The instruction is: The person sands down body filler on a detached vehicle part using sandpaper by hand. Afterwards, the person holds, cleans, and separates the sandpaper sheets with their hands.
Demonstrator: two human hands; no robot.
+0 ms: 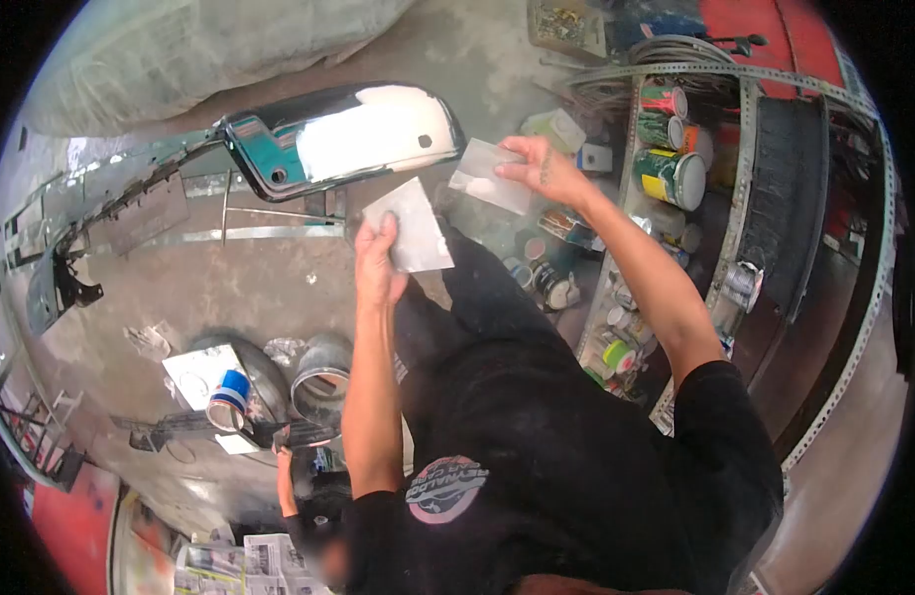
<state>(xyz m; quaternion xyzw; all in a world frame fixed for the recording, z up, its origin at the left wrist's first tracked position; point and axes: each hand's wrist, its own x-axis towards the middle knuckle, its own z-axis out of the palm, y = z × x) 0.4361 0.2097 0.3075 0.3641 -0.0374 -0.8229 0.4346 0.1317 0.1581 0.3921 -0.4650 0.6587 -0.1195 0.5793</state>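
My left hand (379, 260) is closed on a pale, flat rectangular sheet (418, 230), with the thumb lying across its face. A smaller pale sheet (485, 188) is pinched between the thumb and fingers of my right hand (549, 173). The two sheets are held apart, side by side. Just beyond them is a long, shiny car bumper (378, 134), with a bright white middle and a dark, glossy rim. Its right end is near the sheet in my right hand. Whether either sheet touches it, I cannot tell.
Paint cans (669, 178) fill a metal shelf (750, 178) on the right, and several more containers (549, 285) stand on the floor. A blue-labelled can (229, 397) sits lower left. Another person's arm (287, 484) shows near it. A covered bulk (189, 59) lies upper left.
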